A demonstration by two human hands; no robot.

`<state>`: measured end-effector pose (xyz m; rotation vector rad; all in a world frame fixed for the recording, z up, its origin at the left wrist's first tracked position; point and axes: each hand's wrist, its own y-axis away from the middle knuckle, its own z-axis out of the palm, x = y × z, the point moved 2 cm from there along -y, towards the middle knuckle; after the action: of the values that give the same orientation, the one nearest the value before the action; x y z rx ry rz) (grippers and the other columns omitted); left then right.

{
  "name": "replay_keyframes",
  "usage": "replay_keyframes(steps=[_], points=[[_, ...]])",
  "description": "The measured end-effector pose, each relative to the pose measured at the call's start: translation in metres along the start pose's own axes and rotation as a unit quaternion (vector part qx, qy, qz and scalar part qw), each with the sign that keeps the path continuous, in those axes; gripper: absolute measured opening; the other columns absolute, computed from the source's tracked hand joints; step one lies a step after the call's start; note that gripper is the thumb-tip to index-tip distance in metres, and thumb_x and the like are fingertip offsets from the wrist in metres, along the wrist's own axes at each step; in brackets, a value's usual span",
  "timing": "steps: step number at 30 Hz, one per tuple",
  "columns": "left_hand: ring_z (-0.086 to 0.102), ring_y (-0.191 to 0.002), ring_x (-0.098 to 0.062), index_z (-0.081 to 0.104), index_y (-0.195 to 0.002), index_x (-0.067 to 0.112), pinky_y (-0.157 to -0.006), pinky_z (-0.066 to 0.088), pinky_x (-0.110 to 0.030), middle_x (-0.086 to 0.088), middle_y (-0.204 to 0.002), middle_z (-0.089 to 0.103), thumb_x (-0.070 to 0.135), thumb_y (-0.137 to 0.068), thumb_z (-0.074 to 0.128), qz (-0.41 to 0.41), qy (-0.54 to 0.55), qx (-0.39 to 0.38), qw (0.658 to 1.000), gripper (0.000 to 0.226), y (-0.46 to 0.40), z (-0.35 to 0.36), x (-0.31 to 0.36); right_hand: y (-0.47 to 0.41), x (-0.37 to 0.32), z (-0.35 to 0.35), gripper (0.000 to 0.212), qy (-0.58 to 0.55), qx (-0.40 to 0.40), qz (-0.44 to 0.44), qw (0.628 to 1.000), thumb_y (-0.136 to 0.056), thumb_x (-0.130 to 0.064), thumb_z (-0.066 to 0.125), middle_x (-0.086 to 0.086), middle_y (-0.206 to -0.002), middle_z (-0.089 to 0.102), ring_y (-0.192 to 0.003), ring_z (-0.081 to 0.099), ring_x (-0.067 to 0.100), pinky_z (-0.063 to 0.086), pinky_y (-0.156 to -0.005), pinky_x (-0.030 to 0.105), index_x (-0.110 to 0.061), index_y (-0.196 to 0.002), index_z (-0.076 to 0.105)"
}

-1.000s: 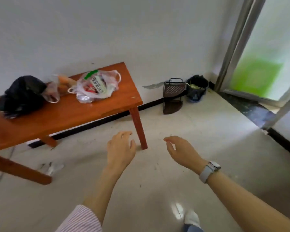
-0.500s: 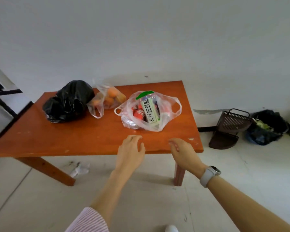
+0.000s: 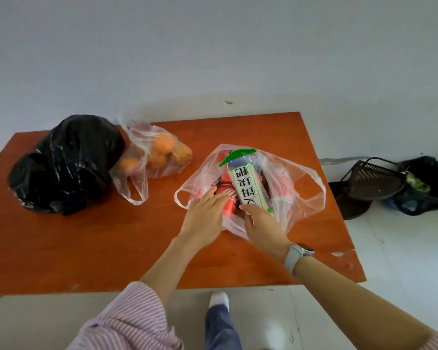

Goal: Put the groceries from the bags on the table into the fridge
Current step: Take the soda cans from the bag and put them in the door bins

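Chinese characters printed on a white carton (image 3: pixel 248 186) in a clear bag (image 3: pixel 296 195), carton gripped by right hand (image 3: pixel 264 227), red can (image 3: pixel 228 202) touched by flat left hand (image 3: pixel 204 215).

Both hands (image 3: pixel 204 218) have reached the clear bag (image 3: pixel 299 195) on the table.

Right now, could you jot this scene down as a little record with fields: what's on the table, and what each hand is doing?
table: orange-brown wooden table
left side: black bag, contents hidden
middle: clear bag of oranges
right side: clear bag with red cans and a white carton
left hand: flat on the cans
right hand: at the carton's near end, grip unclear
fridge: not in view
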<state>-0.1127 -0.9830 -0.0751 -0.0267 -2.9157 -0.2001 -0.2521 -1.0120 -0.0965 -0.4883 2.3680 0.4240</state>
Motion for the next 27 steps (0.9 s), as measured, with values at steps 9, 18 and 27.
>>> replay_keyframes(steps=[9, 18, 27], points=[[0.060, -0.096, -0.021, 0.068, -0.077, 0.021, -0.069, 0.046, -0.038, 0.004, -0.086, 0.069, 0.025, -0.081, 0.037, 0.116, -0.108, 0.026, 0.987, 0.031, -0.007, 0.045, -0.084, -0.006, 0.008, 0.071, 0.030, 0.188, -0.004, -0.111, 0.976, -0.080, -0.020, 0.046, -0.003, -0.096, 0.066, -0.089, 0.064, 0.018, 0.052, -0.084, 0.037, -0.024, -0.109, 0.051], [0.066, -0.093, -0.023, 0.069, -0.085, 0.013, -0.086, 0.045, -0.041, -0.003, -0.094, 0.071, 0.035, -0.084, 0.038, -0.012, 0.051, 0.068, 0.996, 0.037, -0.016, 0.061, -0.125, -0.017, 0.022, 0.070, 0.033, 0.045, 0.005, -0.082, 0.996, -0.085, -0.022, 0.037, 0.008, -0.111, 0.059, -0.100, 0.057, 0.017, 0.051, -0.080, 0.025, -0.014, -0.107, 0.059], [0.042, -0.129, -0.026, 0.026, -0.142, 0.025, -0.108, 0.021, -0.050, -0.003, -0.145, 0.040, 0.064, -0.089, 0.019, -0.154, 0.194, -0.050, 0.968, 0.067, -0.070, 0.054, -0.121, -0.085, 0.010, 0.041, 0.039, 0.199, 0.124, -0.120, 0.965, -0.084, -0.021, 0.038, 0.012, -0.123, 0.057, -0.114, 0.046, 0.024, 0.039, -0.099, 0.043, -0.010, -0.119, 0.050]])
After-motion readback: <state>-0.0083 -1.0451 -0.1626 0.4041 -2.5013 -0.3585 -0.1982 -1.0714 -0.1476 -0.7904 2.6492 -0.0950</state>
